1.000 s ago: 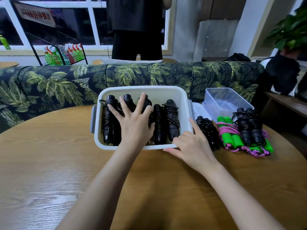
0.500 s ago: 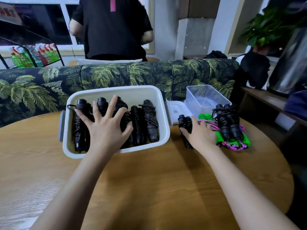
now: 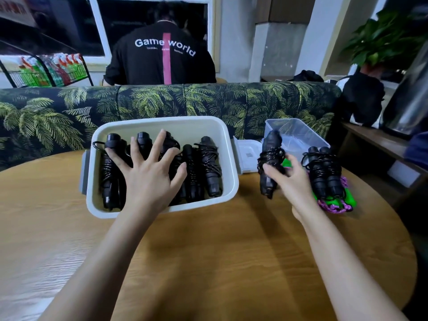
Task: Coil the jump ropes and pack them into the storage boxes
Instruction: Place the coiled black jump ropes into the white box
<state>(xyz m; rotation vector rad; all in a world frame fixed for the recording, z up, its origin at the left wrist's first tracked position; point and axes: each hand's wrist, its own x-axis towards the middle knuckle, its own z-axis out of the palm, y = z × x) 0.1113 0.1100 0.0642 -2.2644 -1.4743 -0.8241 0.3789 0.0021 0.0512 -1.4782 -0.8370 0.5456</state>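
Observation:
A white storage box stands on the round wooden table and holds several coiled black jump ropes side by side. My left hand lies flat with spread fingers on the ropes in the box. To the right of the box, my right hand grips one coiled black jump rope and holds it above the table. Another coiled black rope lies on a green-handled rope with purple cord at the right. A clear plastic box stands behind them.
A clear lid lies between the two boxes. A palm-print sofa back runs behind the table, and a person in a black shirt sits beyond it. A bench with bags is at the right.
My right hand left the white box's corner, reached right, took hold of the loose black rope and lifted it off the table. My left hand stayed on the ropes in the box.

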